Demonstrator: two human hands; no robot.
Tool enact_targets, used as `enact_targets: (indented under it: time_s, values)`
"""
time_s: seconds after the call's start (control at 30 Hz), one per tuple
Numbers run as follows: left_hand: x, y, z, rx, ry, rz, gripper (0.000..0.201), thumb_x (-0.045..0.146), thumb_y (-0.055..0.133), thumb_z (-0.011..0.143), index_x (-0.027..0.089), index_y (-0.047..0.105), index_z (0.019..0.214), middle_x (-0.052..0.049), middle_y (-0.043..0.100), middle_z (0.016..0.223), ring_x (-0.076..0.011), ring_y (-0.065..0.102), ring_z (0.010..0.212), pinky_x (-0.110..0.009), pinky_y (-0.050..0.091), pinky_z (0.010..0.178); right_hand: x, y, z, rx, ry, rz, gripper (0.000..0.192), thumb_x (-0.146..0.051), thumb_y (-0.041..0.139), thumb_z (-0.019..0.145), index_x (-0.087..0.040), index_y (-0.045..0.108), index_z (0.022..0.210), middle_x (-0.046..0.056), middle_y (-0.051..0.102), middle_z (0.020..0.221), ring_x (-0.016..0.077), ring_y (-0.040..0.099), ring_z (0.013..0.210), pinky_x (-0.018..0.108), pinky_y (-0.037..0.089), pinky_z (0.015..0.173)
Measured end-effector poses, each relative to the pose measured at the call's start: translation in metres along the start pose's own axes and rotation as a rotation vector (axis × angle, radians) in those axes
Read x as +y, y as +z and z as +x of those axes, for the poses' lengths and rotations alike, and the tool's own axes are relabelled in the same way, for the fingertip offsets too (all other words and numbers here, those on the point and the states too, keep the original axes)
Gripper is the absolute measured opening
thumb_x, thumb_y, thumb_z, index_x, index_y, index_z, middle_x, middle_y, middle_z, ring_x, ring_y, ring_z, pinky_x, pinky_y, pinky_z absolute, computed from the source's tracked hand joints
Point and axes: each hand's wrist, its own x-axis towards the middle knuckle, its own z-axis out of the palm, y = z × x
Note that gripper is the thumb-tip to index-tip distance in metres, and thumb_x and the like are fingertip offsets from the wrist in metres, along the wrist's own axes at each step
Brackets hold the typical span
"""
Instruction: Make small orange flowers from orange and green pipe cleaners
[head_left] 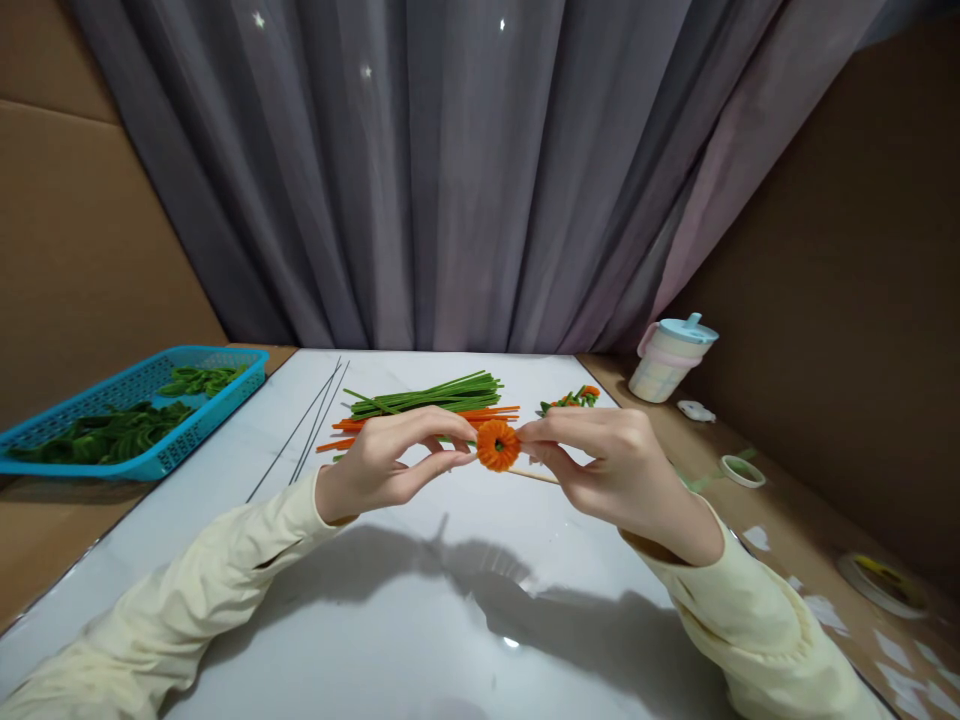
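Note:
An orange pipe-cleaner flower with ribbed petals and a dark green centre is held up over the white tabletop. My left hand pinches its left edge between thumb and fingers. From the other side, my right hand grips the right edge with its fingertips. Behind the hands lie a bundle of green pipe cleaners and some orange pipe cleaners, partly covered by my left hand. A thin pale stick shows beneath the flower, its right end hidden by my right hand.
Thin dark wires lie left of the bundles. A blue basket holding green pieces stands at far left. Small green and orange pieces lie behind my right hand. A lidded cup, a tape roll and paper scraps line the right side.

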Motion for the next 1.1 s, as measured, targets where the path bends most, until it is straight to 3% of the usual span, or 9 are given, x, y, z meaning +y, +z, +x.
enact_targets:
  time_s: [0.4, 0.77, 0.9, 1.1]
  values:
    - [0.0012, 0.0058, 0.0005, 0.015, -0.086, -0.071, 0.009, 0.01, 0.057, 0.084, 0.011, 0.06, 0.092, -0.009, 0.066, 0.085, -0.0119, 0.062, 0.069, -0.02, 0.058, 0.056, 0.0005, 0.0032, -0.0012, -0.013, -0.016, 0.018, 0.022, 0.0, 0.048, 0.079, -0.014, 0.064, 0.072, 0.0, 0.057, 0.054, 0.0084, 0.046, 0.047, 0.02, 0.036, 0.047]
    - [0.0024, 0.01, -0.0019, 0.022, 0.11, 0.154, 0.013, 0.005, 0.055, 0.084, 0.012, 0.057, 0.095, -0.008, 0.067, 0.082, -0.0151, 0.064, 0.076, -0.025, 0.054, 0.07, -0.0014, 0.0073, -0.0011, 0.015, -0.052, -0.009, 0.025, 0.0, 0.043, 0.079, -0.013, 0.062, 0.07, 0.001, 0.056, 0.054, 0.009, 0.046, 0.046, 0.021, 0.035, 0.045]
    - [0.0016, 0.0099, -0.0019, 0.04, 0.107, 0.18, 0.015, 0.005, 0.056, 0.084, 0.013, 0.056, 0.097, -0.007, 0.067, 0.085, -0.0148, 0.064, 0.081, -0.025, 0.054, 0.075, -0.0024, 0.0063, -0.0013, 0.04, -0.04, -0.004, 0.026, 0.001, 0.042, 0.079, -0.014, 0.062, 0.072, 0.002, 0.058, 0.056, 0.0097, 0.048, 0.049, 0.021, 0.037, 0.047]
    - [0.0003, 0.0065, -0.0008, 0.071, 0.042, 0.093, 0.014, 0.01, 0.061, 0.083, 0.013, 0.057, 0.096, -0.007, 0.067, 0.084, -0.0142, 0.065, 0.078, -0.022, 0.055, 0.069, -0.0017, 0.004, -0.001, 0.077, -0.011, 0.054, 0.024, 0.001, 0.046, 0.078, -0.016, 0.063, 0.073, 0.0, 0.058, 0.055, 0.0092, 0.05, 0.049, 0.021, 0.038, 0.047]
